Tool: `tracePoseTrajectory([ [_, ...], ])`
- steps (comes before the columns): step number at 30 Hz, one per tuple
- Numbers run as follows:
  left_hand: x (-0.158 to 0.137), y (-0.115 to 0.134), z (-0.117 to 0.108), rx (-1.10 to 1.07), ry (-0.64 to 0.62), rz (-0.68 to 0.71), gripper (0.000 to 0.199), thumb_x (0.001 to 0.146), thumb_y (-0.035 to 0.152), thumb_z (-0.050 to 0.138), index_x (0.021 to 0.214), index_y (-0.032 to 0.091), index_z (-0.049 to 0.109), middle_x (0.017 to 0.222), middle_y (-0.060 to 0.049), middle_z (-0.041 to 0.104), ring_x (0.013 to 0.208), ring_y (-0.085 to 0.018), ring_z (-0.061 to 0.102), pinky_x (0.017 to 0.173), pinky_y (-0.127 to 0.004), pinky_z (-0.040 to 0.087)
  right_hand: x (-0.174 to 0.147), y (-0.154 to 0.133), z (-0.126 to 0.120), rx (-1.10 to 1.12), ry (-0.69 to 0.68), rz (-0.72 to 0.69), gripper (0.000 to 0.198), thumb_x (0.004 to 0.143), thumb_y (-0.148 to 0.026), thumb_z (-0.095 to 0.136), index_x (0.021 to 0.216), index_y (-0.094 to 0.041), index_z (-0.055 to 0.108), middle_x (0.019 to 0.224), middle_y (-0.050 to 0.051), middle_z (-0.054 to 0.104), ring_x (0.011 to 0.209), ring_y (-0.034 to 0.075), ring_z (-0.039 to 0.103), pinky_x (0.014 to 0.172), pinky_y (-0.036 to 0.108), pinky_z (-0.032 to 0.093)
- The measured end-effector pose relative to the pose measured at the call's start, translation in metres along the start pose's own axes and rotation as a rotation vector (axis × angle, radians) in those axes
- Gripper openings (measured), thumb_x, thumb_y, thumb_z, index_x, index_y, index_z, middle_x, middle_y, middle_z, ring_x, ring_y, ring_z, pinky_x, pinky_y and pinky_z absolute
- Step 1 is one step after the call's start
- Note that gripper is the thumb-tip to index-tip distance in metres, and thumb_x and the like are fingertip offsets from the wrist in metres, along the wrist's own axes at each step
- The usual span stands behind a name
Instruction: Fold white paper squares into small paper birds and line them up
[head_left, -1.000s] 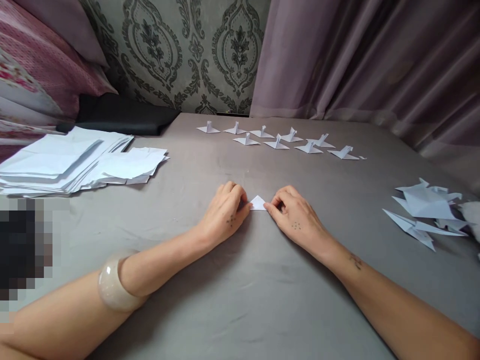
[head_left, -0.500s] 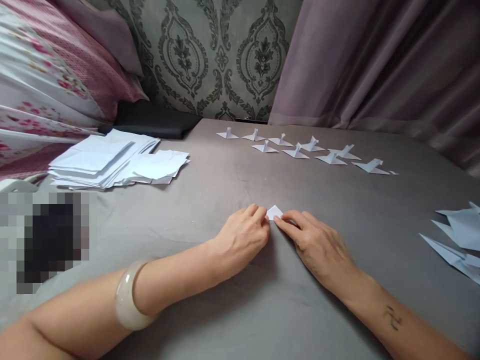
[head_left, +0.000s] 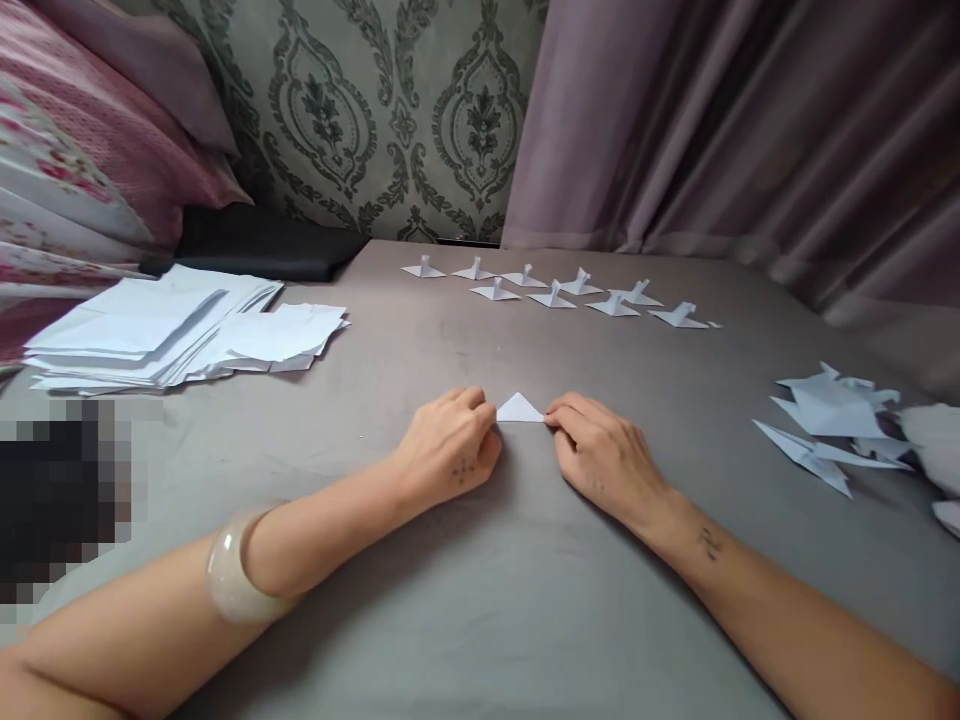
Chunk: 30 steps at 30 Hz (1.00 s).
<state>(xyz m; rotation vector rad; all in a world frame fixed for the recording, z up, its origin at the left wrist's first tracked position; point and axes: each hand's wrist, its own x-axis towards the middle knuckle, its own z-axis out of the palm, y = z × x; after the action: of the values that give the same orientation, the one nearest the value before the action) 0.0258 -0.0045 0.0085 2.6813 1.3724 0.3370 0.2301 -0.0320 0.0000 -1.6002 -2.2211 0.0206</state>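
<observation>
A small white folded paper triangle [head_left: 519, 409] lies on the grey cloth surface between my hands, its point facing away from me. My left hand [head_left: 454, 437] has curled fingers closed on the paper's left corner; a pale bangle [head_left: 238, 570] circles that forearm. At the right corner my right hand [head_left: 600, 440] pinches the paper between thumb and fingers. The fingertips partly hide both corners. Beyond the hands stand several small folded paper figures [head_left: 555, 295] in two rows.
White paper sheets [head_left: 150, 325] are stacked at the left, with a black folded item [head_left: 262, 243] behind. More folded paper pieces [head_left: 832, 405] lie at the right. Pink floral fabric [head_left: 67, 170] borders the left side. A mauve curtain [head_left: 600, 130] and patterned wall [head_left: 405, 120] stand behind.
My right hand has slid outward to the paper's right corner, so more of the triangle shows between my hands. The camera view has turned to the right.
</observation>
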Motion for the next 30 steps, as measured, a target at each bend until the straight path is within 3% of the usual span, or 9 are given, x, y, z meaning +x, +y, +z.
tracePoseTrajectory([
  [4,0.005,-0.006,0.010,-0.214,0.116,-0.060,0.020,0.082,0.029,0.055,0.099,0.020,0.056,0.088,-0.004,0.062,0.075,-0.018,0.058,0.065,-0.030,0.045,0.005,0.008,0.007,0.235,0.104,0.234,0.022,0.078,-0.012,0.046,0.079,-0.020,0.066,0.084,0.003,0.069,0.064,0.014,0.057,0.062,0.028,0.042],
  [7,0.006,-0.010,0.013,-0.296,0.112,-0.030,0.017,0.083,0.026,0.055,0.099,0.022,0.057,0.095,-0.003,0.061,0.073,-0.015,0.058,0.065,-0.028,0.046,0.008,0.012,0.010,0.398,0.120,0.335,0.020,0.076,-0.017,0.048,0.081,-0.021,0.067,0.076,0.002,0.069,0.056,0.013,0.055,0.061,0.028,0.044],
  [10,0.006,-0.012,0.013,-0.329,0.128,0.065,0.014,0.086,0.018,0.047,0.089,0.022,0.060,0.102,-0.004,0.061,0.078,-0.013,0.060,0.069,-0.026,0.047,0.011,0.012,0.009,0.563,0.102,0.368,0.020,0.075,-0.021,0.050,0.087,-0.020,0.067,0.080,0.002,0.071,0.061,0.013,0.058,0.064,0.028,0.047],
  [14,0.005,-0.008,0.009,-0.341,0.311,0.142,0.018,0.092,0.020,0.044,0.093,0.022,0.061,0.116,-0.006,0.062,0.095,-0.015,0.061,0.081,-0.027,0.048,0.013,0.004,-0.003,0.834,0.046,0.386,0.025,0.080,-0.035,0.056,0.096,-0.018,0.065,0.087,0.005,0.070,0.072,0.015,0.063,0.068,0.029,0.050],
  [17,0.005,-0.005,0.006,-0.386,0.393,0.151,0.017,0.092,0.020,0.044,0.091,0.021,0.061,0.112,-0.006,0.065,0.095,-0.014,0.062,0.083,-0.026,0.048,0.012,-0.003,-0.011,1.029,-0.062,0.426,0.032,0.081,-0.043,0.058,0.100,-0.017,0.063,0.091,0.007,0.070,0.075,0.016,0.064,0.064,0.028,0.051],
  [20,0.007,-0.005,0.005,-0.449,0.399,0.144,0.016,0.091,0.018,0.045,0.088,0.020,0.060,0.105,-0.006,0.067,0.091,-0.013,0.063,0.081,-0.025,0.049,0.011,-0.007,-0.009,1.191,-0.096,0.393,0.036,0.075,-0.038,0.066,0.103,-0.017,0.060,0.099,0.009,0.070,0.084,0.018,0.066,0.065,0.029,0.052],
  [26,0.008,-0.004,0.007,-0.668,0.354,0.118,0.020,0.080,0.013,0.050,0.096,0.018,0.061,0.107,-0.009,0.065,0.095,-0.016,0.063,0.085,-0.029,0.051,0.012,-0.007,0.006,1.109,0.013,0.279,0.031,0.070,-0.029,0.070,0.098,-0.019,0.061,0.096,0.006,0.069,0.092,0.018,0.065,0.081,0.034,0.053],
  [30,0.010,-0.004,0.008,-0.923,0.310,0.039,0.012,0.082,0.021,0.056,0.092,0.016,0.059,0.097,-0.008,0.065,0.089,-0.016,0.063,0.084,-0.030,0.051,0.011,-0.008,0.007,1.074,-0.011,0.230,0.029,0.072,-0.028,0.068,0.099,-0.020,0.061,0.096,0.005,0.068,0.088,0.016,0.064,0.078,0.032,0.053],
])
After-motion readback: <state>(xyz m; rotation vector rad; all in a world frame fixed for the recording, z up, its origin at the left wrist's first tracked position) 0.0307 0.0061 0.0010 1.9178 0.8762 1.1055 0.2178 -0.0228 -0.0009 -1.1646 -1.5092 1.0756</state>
